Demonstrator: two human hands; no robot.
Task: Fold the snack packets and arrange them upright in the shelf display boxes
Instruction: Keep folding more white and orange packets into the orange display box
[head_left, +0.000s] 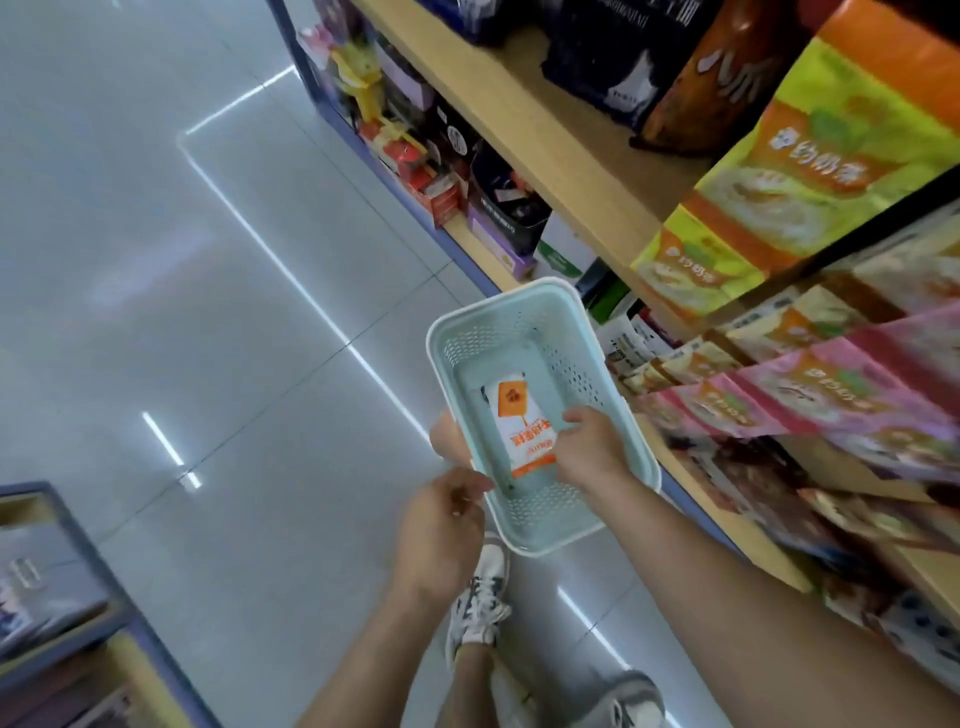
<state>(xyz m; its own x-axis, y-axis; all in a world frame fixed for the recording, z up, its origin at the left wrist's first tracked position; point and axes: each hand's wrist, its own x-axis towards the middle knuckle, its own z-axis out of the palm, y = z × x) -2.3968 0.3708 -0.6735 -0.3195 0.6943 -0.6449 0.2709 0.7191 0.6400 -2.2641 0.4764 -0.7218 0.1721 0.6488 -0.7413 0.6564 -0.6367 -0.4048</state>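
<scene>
Probably nearly done: left hand (441, 519) grips the basket (540, 306) at its near rim, right hand (587, 452) pinches the only packet (522, 431) inside, unfolded

Bright, even overhead light is filling the aisle. Long white lamp streaks are glaring off the glossy pale grey tiled floor (156, 312), left of the pale green perforated plastic basket (519, 332). Right of the basket, the pink and yellow foil snack packets (831, 405) are smearing into blur. Above the basket, the light wooden shelf board (545, 130) is bowing with wide-angle distortion.
</scene>
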